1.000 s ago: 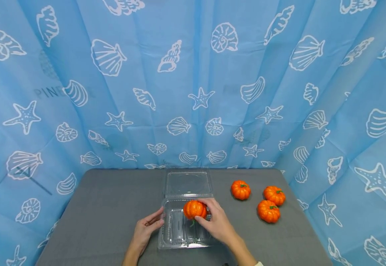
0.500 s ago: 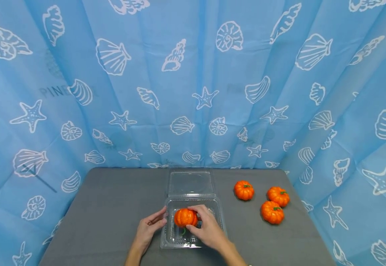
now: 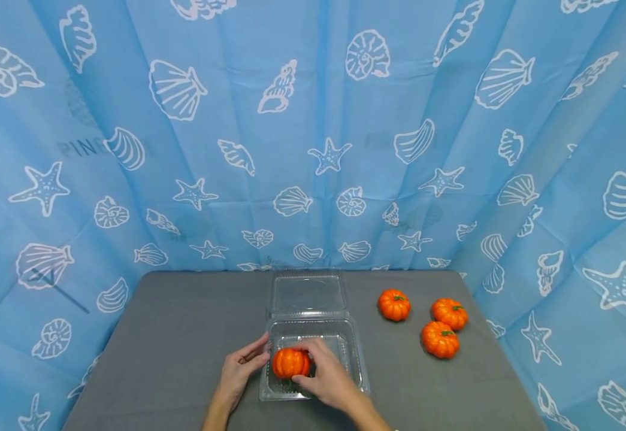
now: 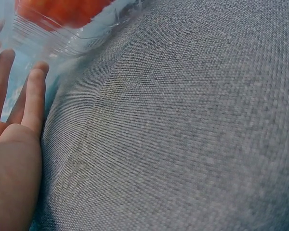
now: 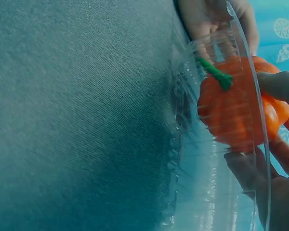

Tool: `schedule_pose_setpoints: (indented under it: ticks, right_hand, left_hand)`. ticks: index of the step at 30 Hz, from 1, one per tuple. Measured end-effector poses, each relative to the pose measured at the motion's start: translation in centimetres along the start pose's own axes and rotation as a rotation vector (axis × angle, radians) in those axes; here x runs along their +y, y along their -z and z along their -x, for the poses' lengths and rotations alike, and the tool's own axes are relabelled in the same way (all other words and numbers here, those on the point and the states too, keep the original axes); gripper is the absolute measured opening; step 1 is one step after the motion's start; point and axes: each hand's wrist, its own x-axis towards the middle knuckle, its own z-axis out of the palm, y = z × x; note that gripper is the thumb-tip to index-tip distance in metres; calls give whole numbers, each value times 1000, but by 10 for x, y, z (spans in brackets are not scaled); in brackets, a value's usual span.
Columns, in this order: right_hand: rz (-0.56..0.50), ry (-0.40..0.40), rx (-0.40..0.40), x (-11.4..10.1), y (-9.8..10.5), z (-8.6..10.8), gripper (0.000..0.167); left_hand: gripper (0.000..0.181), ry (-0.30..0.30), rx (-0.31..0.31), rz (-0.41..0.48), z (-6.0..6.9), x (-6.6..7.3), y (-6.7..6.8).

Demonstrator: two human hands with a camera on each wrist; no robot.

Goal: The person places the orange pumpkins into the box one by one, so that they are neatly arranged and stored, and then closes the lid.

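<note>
In the head view my right hand (image 3: 326, 378) grips an orange toy pumpkin (image 3: 290, 363) low inside the left part of a clear plastic clamshell box (image 3: 339, 326). Through the box wall, the right wrist view shows the pumpkin's green stem (image 5: 216, 74) pointing toward the near wall, with thumb and fingers around its body. Whether the pumpkin touches the box floor I cannot tell. My left hand (image 3: 239, 374) rests against the box's left wall, its fingers fairly straight and holding nothing; the left wrist view shows its fingertips (image 4: 37, 72) at the clear plastic.
The box's lid (image 3: 308, 293) lies folded back behind it. To the right sit three more orange pumpkins, one alone (image 3: 394, 305) and a touching pair, the rear one (image 3: 449, 314) and the front one (image 3: 439, 340). A grey cloth table (image 3: 199, 311) ends at a blue shell-print curtain (image 3: 313, 131).
My right hand has carried the pumpkin left and down, from over the middle of the box into its left front part. The left hand has stayed at the box's left wall.
</note>
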Motion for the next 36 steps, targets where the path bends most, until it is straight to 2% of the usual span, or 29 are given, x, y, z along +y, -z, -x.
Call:
schedule_pose_setpoints:
  ticks: [5,11,17,23,30,36]
  right_hand:
    - [9,17,-14,0,-4,1,53]
    - [18,0,-55,-3,-4,1,50]
    - [13,-54,-87,-6,-2,0,44]
    - [32,-57,-101,-5,1,-2,46]
    - [68,-82,-162,-7,9,-5,50]
    - [109,-151,-257,-15,17,-13,60]
  left_hand:
    - [46,-18,1,-1,-1,0,-1]
    - [45,-42,-7,10,0,-1,0]
    - [45,-29,-5,19,1,0,-1]
    - [45,-13,3,22,0,3,-1]
    - [45,-13,15,6,0,3,-2]
    - [46,-38,13,-13,1,-2,-1]
